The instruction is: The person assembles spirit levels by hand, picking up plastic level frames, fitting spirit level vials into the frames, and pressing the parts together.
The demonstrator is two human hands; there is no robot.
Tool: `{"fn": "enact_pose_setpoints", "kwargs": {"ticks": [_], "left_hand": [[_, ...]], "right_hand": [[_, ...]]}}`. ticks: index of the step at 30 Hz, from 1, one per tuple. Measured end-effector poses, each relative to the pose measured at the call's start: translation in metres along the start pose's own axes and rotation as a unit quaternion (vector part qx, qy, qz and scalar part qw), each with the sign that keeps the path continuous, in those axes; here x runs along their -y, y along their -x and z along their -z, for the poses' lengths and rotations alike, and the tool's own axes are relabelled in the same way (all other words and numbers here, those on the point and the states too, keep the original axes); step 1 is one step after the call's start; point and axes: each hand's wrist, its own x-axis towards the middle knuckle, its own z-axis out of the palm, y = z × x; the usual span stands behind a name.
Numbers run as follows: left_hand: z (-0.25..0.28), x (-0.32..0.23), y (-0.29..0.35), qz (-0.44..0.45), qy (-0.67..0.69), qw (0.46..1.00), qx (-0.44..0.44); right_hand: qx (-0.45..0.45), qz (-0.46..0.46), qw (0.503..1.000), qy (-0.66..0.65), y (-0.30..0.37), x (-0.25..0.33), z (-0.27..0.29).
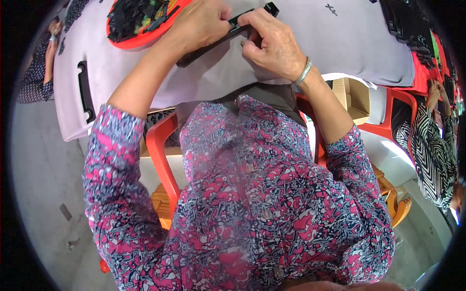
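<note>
The long black bar (196, 57) lies to the right of the red tray (132, 45), under my two hands, its long axis slanting away from me toward the right. My left hand (204, 26), nearer to the tray, grasps the bar; my right hand (272, 43) touches its farther half with bent fingers, but I cannot tell if they pinch. I count one tray, one bar here, and one black handle-shaped piece (85, 92) left of the tray.
</note>
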Motion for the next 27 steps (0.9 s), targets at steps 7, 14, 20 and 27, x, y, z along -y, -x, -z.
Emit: {"fn": "enact_pose_setpoints", "kwargs": {"ticks": [7,14,20,27], "left_hand": [[-0.008,0.030,-0.017,-0.140,-0.036,0.988,-0.059],[-0.011,0.043,0.001,-0.132,0.130,0.982,-0.035],[-0.016,0.053,0.017,-0.123,0.243,0.962,-0.009],[-0.001,0.064,0.034,-0.038,0.338,0.938,0.074]], "right_hand": [[0.012,0.000,0.999,0.037,-0.002,-0.012,-0.011],[0.016,-0.024,0.999,0.018,0.002,-0.004,-0.004],[-0.031,-0.046,0.998,-0.021,0.000,0.007,0.003],[-0.008,-0.045,0.996,0.080,-0.034,0.014,0.042]]}}
